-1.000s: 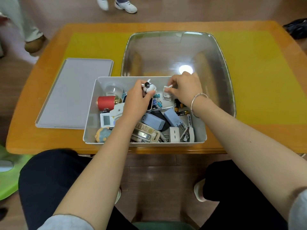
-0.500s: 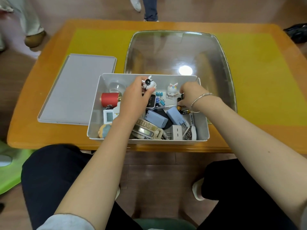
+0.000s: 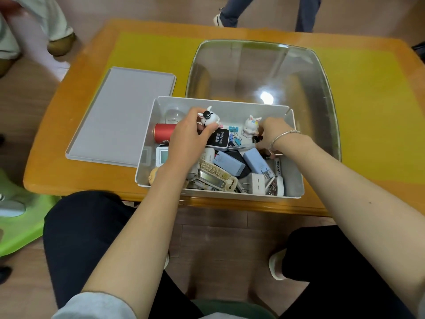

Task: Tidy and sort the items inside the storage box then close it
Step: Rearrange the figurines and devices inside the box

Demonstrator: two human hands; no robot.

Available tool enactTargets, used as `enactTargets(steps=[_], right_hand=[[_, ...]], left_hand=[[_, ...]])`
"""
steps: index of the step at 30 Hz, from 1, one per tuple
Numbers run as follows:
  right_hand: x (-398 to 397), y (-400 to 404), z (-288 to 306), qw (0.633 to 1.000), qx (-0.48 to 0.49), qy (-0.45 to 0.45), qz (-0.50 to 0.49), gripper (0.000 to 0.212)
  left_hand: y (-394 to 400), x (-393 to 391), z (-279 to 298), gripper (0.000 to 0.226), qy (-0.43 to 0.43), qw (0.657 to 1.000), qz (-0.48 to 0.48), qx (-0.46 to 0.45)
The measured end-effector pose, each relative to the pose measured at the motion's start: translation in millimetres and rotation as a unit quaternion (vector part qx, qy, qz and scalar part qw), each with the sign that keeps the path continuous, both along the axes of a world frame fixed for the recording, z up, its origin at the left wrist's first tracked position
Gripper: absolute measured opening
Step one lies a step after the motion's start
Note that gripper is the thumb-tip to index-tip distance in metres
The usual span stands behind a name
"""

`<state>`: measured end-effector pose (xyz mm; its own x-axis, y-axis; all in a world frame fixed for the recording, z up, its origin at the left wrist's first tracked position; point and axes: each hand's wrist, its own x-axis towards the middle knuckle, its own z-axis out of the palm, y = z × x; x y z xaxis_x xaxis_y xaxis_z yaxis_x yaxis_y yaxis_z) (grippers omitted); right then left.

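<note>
— Since a second earlier, what had moved?

— Her right hand (image 3: 273,131) had let go of the white rabbit figurine (image 3: 250,129), which stood by the far wall of the storage box (image 3: 296,171), and had dropped toward the batteries (image 3: 257,138) just beside it. The left hand (image 3: 188,137) had stayed put, thumb and fingers curled round the sunglasses figurine (image 3: 208,118).

— Were the right fingers closed on anything?

— I couldn't tell; they curled down out of sight behind the knuckles.

— How would those figurines handle?

— Light, hard and smooth, I judged, with thin ears that might snap. Better taken round the body. The chargers (image 3: 230,165) looked stiff and blocky, easy to pinch by their sides.

— And the lid (image 3: 119,116)?

— Lying on the table (image 3: 69,143), left of the box. The left forearm hid whatever lay under it.
</note>
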<state>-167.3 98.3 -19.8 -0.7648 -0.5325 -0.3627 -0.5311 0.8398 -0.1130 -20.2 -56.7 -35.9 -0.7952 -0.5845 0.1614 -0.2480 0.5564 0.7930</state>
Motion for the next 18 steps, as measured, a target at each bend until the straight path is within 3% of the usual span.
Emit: enactTargets(steps=[5, 8, 18], right_hand=[[-2.5, -5.0, 0.8, 1.0, 0.014, -0.016, 0.01, 0.022], [-3.2, -6.1, -3.8, 1.0, 0.013, -0.002, 0.025, 0.032], [-5.0, -3.0, -2.0, 0.999, 0.007, -0.02, 0.024, 0.025]], left_hand=[[-2.6, -1.7, -3.2, 0.027, -0.015, 1.0, 0.008, -0.011], [-2.7, -1.1, -2.4, 0.023, -0.02, 1.0, 0.005, -0.01], [-1.8, -0.5, -2.0, 0.025, -0.02, 1.0, 0.011, 0.004]])
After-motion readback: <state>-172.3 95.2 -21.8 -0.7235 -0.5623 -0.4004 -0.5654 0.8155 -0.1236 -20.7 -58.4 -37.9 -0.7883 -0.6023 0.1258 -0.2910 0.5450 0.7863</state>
